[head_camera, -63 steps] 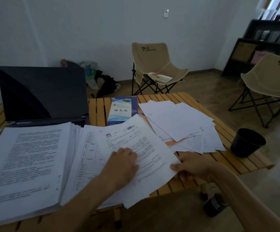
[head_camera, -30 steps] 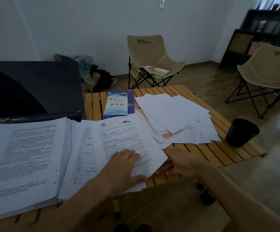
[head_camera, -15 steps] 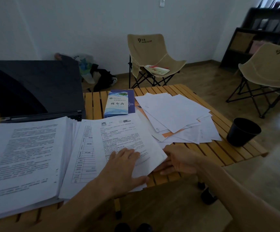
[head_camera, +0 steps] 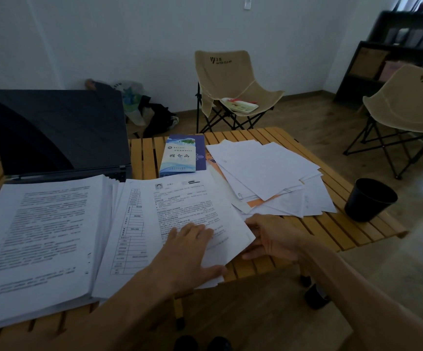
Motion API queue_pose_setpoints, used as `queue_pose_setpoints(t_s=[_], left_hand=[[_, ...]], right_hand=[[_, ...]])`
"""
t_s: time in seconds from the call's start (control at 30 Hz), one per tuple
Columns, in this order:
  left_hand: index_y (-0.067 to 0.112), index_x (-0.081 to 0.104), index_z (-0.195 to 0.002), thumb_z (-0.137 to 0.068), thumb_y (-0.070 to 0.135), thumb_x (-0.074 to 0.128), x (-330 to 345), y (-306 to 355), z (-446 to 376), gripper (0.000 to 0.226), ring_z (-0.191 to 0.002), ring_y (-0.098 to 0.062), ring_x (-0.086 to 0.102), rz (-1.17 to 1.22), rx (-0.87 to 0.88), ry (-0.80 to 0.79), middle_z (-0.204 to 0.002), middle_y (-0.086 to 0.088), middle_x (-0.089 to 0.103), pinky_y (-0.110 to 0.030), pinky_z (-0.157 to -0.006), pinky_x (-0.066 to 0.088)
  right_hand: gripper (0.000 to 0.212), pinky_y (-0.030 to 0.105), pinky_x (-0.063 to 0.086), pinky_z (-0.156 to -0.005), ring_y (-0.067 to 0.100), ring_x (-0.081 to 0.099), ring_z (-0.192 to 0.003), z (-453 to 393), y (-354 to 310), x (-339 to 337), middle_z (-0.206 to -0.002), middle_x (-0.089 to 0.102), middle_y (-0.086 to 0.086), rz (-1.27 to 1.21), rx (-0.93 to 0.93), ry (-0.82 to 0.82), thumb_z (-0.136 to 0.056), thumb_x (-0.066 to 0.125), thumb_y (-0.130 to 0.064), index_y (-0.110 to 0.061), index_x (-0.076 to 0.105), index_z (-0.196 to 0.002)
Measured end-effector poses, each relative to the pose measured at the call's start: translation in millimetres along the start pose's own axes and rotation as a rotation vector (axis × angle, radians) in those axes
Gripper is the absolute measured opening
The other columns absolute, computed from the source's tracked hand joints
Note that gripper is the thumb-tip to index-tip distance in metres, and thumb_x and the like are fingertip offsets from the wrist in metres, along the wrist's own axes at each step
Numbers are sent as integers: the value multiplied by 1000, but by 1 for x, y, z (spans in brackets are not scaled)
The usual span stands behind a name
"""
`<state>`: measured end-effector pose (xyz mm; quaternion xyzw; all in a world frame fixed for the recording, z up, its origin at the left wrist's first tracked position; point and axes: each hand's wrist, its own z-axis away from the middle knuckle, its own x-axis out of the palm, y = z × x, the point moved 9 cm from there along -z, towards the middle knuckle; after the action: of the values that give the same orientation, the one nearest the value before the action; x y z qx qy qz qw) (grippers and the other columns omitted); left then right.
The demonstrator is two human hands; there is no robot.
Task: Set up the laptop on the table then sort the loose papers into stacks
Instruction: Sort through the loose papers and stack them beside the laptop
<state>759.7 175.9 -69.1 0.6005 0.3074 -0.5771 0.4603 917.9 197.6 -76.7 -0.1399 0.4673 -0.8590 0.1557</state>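
On slatted table (head_camera: 332,231), near edge: left hand (head_camera: 187,252) flat on printed sheet (head_camera: 192,206), fingers straight and slightly spread, pressing down. Right hand (head_camera: 273,239) at sheet's right edge, fingers relaxed and extended, tips hidden under paper. Thick stack (head_camera: 35,239) far left, thinner stack (head_camera: 124,231) beneath sheet. Loose pile (head_camera: 268,173) right, fanned unevenly. Laptop (head_camera: 55,133) open behind stacks, screen dark. Booklet (head_camera: 180,157) beside laptop. Black bin (head_camera: 370,198) on floor past table corner.

Dim room: white wall (head_camera: 129,34), wood floor (head_camera: 319,127), two beige folding chairs (head_camera: 230,79), dark shelf (head_camera: 395,46), black bin (head_camera: 370,198).
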Motion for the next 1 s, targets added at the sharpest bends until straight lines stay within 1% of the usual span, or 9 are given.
queue_pose_setpoints(t_s=[0.13, 0.27, 0.43, 0.5, 0.57, 0.67, 0.8, 0.9, 1.0], left_hand=[[30, 19, -150, -79, 81, 41, 1, -2, -1, 90, -146, -14, 15, 7, 1, -5, -158, 8, 21, -49, -120, 16], [31, 21, -148, -77, 84, 38, 1, 1, 0, 91, -146, -15, 15, 9, -21, 6, -156, 8, 23, -52, -120, 13], [23, 27, -147, -92, 65, 36, 0, 1, 3, 69, -145, -20, 19, 109, -115, 70, -153, 2, 27, -51, -120, 15], [17, 46, -128, -94, 49, 42, -7, -4, 8, 47, -120, -18, 45, 195, -151, 163, -128, 0, 49, -43, -109, 38], [14, 56, -93, -92, 38, 50, -23, -8, 19, 25, -83, -12, 55, 376, -174, 284, -91, 0, 58, -34, -78, 55], [12, 52, -71, -96, 22, 49, -66, -47, 44, 27, -57, -14, 49, 700, -410, 556, -65, -4, 53, -24, -49, 46], [1, 50, -70, -90, 19, 46, -123, -130, 96, 27, -62, -25, 50, 838, -743, 992, -65, -13, 54, -35, -59, 39], [-7, 49, -72, -90, 18, 45, -127, -147, 109, 31, -58, -25, 46, 717, -774, 988, -63, -13, 50, -34, -55, 34], [-1, 50, -74, -99, 18, 44, -135, -121, 104, 32, -55, -20, 44, 626, -644, 959, -63, -9, 51, -30, -50, 30]], right_hand=[[30, 41, 62, -83, 31, 69, -109, -1, 1, 1, -119, 71, 13, 55, 11, -24, -105, 44, -16, -2, 58, -128], [20, 33, 62, -71, 28, 69, -99, -5, 1, -4, -111, 68, 11, 203, -11, 148, -98, 60, -20, -5, 63, -112], [24, 21, 55, -57, 26, 70, -88, -11, 1, -3, -111, 66, 6, 453, -75, 257, -101, 55, -23, -10, 61, -121], [27, 22, 56, -58, 23, 69, -89, -10, 0, -3, -113, 66, 4, 438, -93, 246, -98, 59, -23, -13, 58, -124], [29, 26, 58, -61, 26, 69, -95, -7, -1, -4, -117, 66, 4, 439, -113, 214, -98, 60, -24, -14, 58, -125], [23, 25, 58, -60, 27, 68, -95, 3, -10, -16, -116, 64, 1, 462, -142, 234, -99, 57, -22, -11, 58, -120], [23, 26, 58, -59, 22, 66, -94, 15, -19, -44, -119, 64, 5, 418, -112, 320, -101, 54, -19, -6, 58, -120], [22, 24, 57, -56, 20, 66, -90, 19, -18, -46, -111, 66, 4, 373, -82, 308, -102, 52, -18, -6, 57, -119], [19, 25, 58, -57, 22, 66, -91, 20, -14, -40, -107, 66, 5, 281, -43, 299, -101, 56, -21, -8, 60, -114]])
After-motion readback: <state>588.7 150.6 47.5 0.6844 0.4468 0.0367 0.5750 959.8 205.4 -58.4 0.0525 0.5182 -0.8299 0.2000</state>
